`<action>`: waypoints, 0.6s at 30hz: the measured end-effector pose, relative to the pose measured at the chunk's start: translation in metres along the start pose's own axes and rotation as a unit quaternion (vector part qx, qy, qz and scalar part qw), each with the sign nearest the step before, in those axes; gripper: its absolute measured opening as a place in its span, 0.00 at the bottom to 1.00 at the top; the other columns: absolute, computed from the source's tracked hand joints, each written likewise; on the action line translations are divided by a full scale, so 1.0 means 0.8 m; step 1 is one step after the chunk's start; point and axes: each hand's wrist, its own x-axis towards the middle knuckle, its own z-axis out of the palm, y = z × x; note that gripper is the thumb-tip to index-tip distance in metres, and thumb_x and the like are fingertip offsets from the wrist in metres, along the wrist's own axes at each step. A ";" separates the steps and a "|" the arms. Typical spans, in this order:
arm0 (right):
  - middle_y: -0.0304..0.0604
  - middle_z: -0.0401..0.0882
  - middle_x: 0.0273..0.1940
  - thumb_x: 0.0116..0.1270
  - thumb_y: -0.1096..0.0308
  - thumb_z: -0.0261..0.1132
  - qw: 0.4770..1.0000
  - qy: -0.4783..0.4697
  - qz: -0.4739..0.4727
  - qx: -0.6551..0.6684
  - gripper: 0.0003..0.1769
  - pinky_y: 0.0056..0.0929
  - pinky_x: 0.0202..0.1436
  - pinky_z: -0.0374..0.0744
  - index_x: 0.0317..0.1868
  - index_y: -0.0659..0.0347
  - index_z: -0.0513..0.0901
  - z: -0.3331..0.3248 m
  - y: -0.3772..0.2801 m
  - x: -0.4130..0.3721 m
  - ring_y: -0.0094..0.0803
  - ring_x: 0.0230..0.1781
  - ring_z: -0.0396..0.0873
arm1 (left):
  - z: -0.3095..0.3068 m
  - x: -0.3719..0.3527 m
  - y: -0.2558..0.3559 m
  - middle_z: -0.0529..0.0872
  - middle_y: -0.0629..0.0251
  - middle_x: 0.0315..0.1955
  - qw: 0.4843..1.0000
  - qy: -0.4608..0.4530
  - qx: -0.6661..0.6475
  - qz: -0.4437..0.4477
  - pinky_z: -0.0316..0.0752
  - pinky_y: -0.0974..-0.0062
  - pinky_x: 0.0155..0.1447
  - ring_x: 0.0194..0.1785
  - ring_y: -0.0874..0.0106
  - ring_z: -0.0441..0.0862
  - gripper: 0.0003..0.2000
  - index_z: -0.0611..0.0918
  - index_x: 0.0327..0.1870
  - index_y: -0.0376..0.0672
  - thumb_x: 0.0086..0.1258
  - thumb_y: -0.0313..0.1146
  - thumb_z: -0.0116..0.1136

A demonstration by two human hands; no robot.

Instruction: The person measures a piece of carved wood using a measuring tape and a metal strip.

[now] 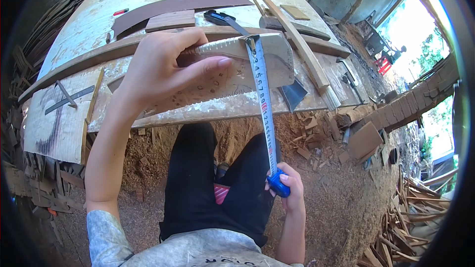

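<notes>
A woodworker's left hand (161,66) pinches one carved board (277,62) on the workbench (94,20), thumb on its face and fingers curled over the top edge, hiding part of the carving. The right hand (292,190) closes tight round one blue tape measure (262,99), its case mostly hidden. The blade, hooked over the board, shows numerals 3 to 9. Shirt lettering is cut off.

The left hand (158,66) covers the 9 o'clock end of the carved wooden piece (277,57), and the tape blade (262,94) hides a strip of it. The right hand (292,190) encloses most of the blue tape case (278,185). A pink object (221,193) sits half buried in a pocket, unidentifiable. The dark lens rim cuts off the workbench (99,15) at 10 o'clock.
</notes>
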 end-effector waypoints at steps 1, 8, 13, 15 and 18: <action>0.47 0.85 0.34 0.68 0.53 0.63 1.000 -0.001 0.001 0.000 0.25 0.20 0.28 0.77 0.49 0.70 0.82 -0.001 0.001 -0.001 0.25 0.28 0.82 | -0.001 0.000 0.001 0.81 0.68 0.21 1.000 -0.006 0.006 0.001 0.64 0.78 0.27 0.22 0.81 0.72 0.15 0.86 0.35 0.37 0.69 0.42 0.76; 0.47 0.85 0.33 0.68 0.52 0.62 1.000 0.007 0.005 0.015 0.27 0.20 0.29 0.77 0.51 0.72 0.82 -0.003 0.004 -0.006 0.24 0.28 0.82 | 0.001 -0.004 0.010 0.82 0.67 0.20 0.999 -0.030 -0.013 -0.037 0.65 0.77 0.28 0.22 0.79 0.75 0.16 0.86 0.35 0.38 0.69 0.44 0.75; 0.47 0.86 0.33 0.69 0.53 0.62 1.000 0.015 -0.003 0.000 0.26 0.19 0.29 0.76 0.52 0.71 0.82 -0.003 0.005 -0.011 0.23 0.28 0.81 | 0.002 -0.002 0.016 0.82 0.67 0.20 1.000 -0.018 0.001 -0.021 0.65 0.77 0.28 0.22 0.79 0.74 0.17 0.85 0.34 0.39 0.70 0.45 0.75; 0.47 0.86 0.33 0.69 0.54 0.62 1.000 0.023 -0.002 -0.002 0.26 0.19 0.29 0.76 0.53 0.71 0.82 -0.004 0.009 -0.012 0.22 0.27 0.80 | 0.004 -0.006 0.015 0.82 0.67 0.20 1.000 -0.009 0.009 -0.003 0.65 0.76 0.28 0.22 0.79 0.73 0.17 0.85 0.34 0.39 0.70 0.45 0.75; 0.45 0.86 0.33 0.70 0.54 0.62 0.999 0.042 -0.008 0.000 0.25 0.19 0.29 0.75 0.54 0.70 0.82 0.000 0.014 -0.013 0.22 0.27 0.80 | 0.003 -0.010 0.010 0.80 0.67 0.19 1.000 -0.016 0.020 -0.002 0.64 0.76 0.28 0.22 0.79 0.72 0.17 0.85 0.35 0.38 0.70 0.45 0.75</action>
